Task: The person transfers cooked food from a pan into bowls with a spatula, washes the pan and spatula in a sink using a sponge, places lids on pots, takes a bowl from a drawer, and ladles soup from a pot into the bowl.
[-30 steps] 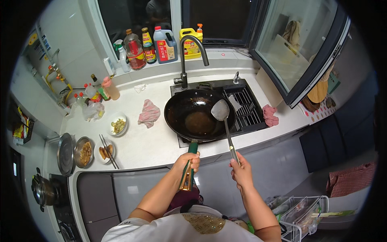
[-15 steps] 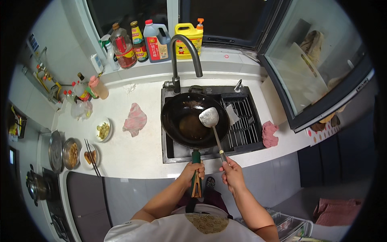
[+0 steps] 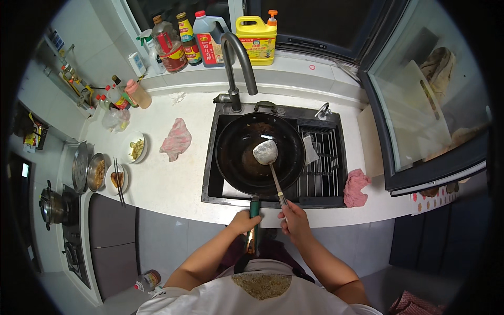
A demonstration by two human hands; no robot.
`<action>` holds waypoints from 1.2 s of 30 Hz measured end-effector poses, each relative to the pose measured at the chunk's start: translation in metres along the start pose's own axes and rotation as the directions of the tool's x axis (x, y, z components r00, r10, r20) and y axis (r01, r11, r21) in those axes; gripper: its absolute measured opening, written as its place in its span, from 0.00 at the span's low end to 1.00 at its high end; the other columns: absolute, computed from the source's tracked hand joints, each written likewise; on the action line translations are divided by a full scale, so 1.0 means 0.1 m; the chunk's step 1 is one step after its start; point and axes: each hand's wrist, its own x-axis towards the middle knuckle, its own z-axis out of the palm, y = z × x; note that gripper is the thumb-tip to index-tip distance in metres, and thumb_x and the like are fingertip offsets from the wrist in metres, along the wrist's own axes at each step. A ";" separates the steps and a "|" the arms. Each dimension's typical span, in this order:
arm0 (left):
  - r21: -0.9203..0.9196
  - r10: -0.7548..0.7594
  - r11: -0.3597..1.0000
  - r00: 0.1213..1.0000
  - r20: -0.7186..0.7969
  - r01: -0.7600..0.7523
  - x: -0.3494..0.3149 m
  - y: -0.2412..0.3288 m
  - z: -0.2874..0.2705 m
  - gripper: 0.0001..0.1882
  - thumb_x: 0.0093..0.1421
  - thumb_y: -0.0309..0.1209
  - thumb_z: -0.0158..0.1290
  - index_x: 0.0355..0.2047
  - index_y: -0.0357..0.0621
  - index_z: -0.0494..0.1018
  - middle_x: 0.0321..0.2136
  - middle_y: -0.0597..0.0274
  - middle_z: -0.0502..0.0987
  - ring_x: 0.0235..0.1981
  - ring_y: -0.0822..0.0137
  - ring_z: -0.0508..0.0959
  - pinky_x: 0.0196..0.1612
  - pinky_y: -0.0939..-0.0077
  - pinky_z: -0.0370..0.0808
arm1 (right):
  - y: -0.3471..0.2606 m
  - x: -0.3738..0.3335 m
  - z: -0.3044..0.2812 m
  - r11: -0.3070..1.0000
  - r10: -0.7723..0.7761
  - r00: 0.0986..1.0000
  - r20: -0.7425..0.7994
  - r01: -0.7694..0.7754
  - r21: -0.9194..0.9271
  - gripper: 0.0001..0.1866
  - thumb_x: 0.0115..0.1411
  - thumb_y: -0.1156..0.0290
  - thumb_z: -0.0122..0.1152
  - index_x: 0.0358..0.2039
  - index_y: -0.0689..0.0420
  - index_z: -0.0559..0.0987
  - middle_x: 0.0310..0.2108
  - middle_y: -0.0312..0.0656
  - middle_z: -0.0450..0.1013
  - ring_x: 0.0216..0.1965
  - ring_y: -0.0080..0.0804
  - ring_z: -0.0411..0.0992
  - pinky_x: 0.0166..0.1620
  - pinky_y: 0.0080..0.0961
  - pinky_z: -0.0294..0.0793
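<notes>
Fingers of the left hand (image 3: 244,222) clench the green handle of a round black wok (image 3: 260,154), which sits in the dark sink (image 3: 215,157) with its handle pointing back toward the person. Right hand (image 3: 295,220) grips a long metal spatula (image 3: 269,160), its long axis running away from the body, blade resting inside the wok. A pink cloth (image 3: 176,138) lies on the white table (image 3: 168,181), left of the sink.

Black wok (image 3: 260,155), brownish residue inside; its handle (image 3: 253,226) green near the pan, darker below; silver spatula (image 3: 266,152). Pink cloth (image 3: 176,139) on white counter (image 3: 168,178), second pink cloth (image 3: 356,187) at right. Yellow jug (image 3: 256,33) with orange cap; black sink (image 3: 320,181).
</notes>
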 end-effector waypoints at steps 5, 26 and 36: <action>0.419 -0.071 0.907 0.997 0.042 0.047 0.14 -0.07 -0.07 0.32 0.54 0.57 0.43 0.26 0.37 0.77 0.24 0.48 0.78 0.24 0.57 0.79 0.35 0.66 0.74 | -0.08 0.13 0.24 0.978 0.093 0.996 -0.011 -0.089 0.189 0.18 0.63 0.64 0.47 0.51 0.59 0.65 0.26 0.38 0.65 0.15 0.18 0.60 0.15 0.15 0.58; 0.925 0.533 0.199 0.756 -0.379 0.324 1.59 0.93 -2.78 0.27 0.63 0.37 0.30 0.63 0.49 0.49 0.66 0.74 0.41 0.67 0.61 0.35 0.61 0.38 0.35 | -0.97 0.90 1.11 0.884 0.103 0.995 -0.007 -0.089 0.459 0.12 0.57 0.63 0.55 0.28 0.57 0.66 0.21 0.39 0.68 0.14 0.20 0.62 0.13 0.13 0.61; 0.876 0.664 0.466 0.606 -0.438 0.122 1.35 0.80 -2.69 0.31 0.60 0.42 0.43 0.61 0.46 0.52 0.65 0.64 0.45 0.65 0.53 0.41 0.59 0.36 0.44 | -1.36 0.98 1.13 0.883 0.097 0.995 0.036 -0.102 0.458 0.13 0.57 0.61 0.56 0.24 0.55 0.66 0.16 0.39 0.68 0.13 0.22 0.65 0.15 0.13 0.65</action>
